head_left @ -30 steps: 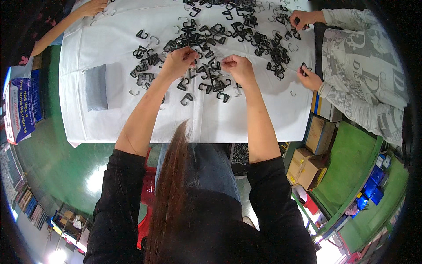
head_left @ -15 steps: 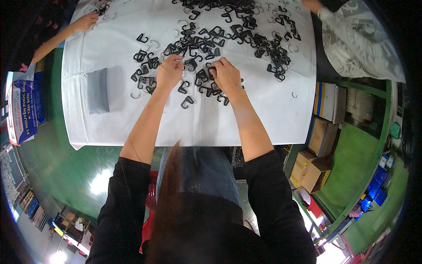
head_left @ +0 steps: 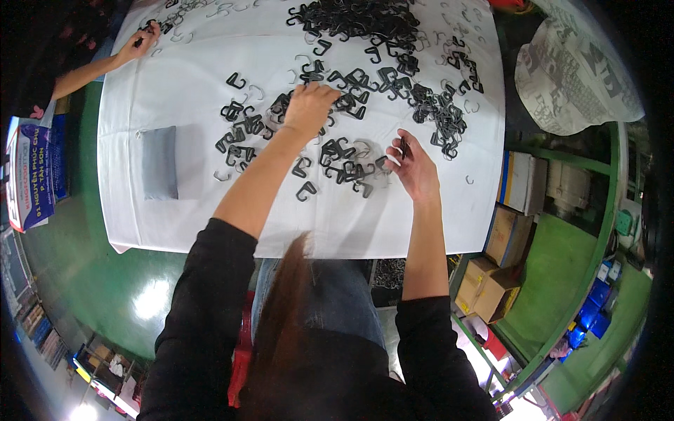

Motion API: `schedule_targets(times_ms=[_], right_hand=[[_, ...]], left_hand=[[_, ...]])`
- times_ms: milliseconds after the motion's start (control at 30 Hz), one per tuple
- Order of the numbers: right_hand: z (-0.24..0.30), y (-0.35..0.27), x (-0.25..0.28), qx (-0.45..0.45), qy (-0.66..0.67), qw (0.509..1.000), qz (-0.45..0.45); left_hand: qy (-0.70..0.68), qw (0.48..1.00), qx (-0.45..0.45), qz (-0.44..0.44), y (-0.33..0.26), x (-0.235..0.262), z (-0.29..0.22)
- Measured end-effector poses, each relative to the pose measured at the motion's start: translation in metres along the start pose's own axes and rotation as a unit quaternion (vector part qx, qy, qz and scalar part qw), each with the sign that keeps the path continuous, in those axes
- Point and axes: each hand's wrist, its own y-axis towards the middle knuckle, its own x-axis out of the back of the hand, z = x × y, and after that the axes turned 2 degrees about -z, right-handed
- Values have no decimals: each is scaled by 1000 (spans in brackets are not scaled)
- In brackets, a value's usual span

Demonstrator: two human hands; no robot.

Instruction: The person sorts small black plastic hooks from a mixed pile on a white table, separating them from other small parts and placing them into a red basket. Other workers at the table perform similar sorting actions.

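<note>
Small black hook-shaped clips lie in loose clusters on a white-covered table [head_left: 232, 214]. Over the middle cluster, my left hand [head_left: 309, 109] is palm down with its fingertips hidden, so whether it grips a clip cannot be made out. My right hand [head_left: 415, 168] is raised at the right of a smaller group of clips [head_left: 344, 168]. Its fingers are curled, palm partly turned up, around a black hook-shaped clip [head_left: 404, 147]. A second dark clip shows by its thumb.
A large heap of black clips [head_left: 351, 21] lies at the far edge, with another cluster [head_left: 439, 116] to the right. Pale, thin hooks are scattered about. A grey cushion [head_left: 159, 163] rests at the left. Another person's hand [head_left: 140, 43] works at the far left; a patterned sleeve [head_left: 576, 70] is at right.
My left hand has moved right and a little farther over the pile. My right hand has drawn back to the right, away from the smaller group, with a clip in its fingers.
</note>
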Motion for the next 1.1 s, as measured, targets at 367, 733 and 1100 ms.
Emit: schedule_targets(times_ms=[367,733,1100], right_hand=[[-32,86,-55,134,-676,709,-146],[-43,69,-33,232,-635,715,-177],[-18,36,-11,-27,-96,995,-19]], left_hand=[[-786,492,354,120,-21,57,45],[-223,912,322,125,-15,20,8],[-511,777,307,204,-35,42,16]])
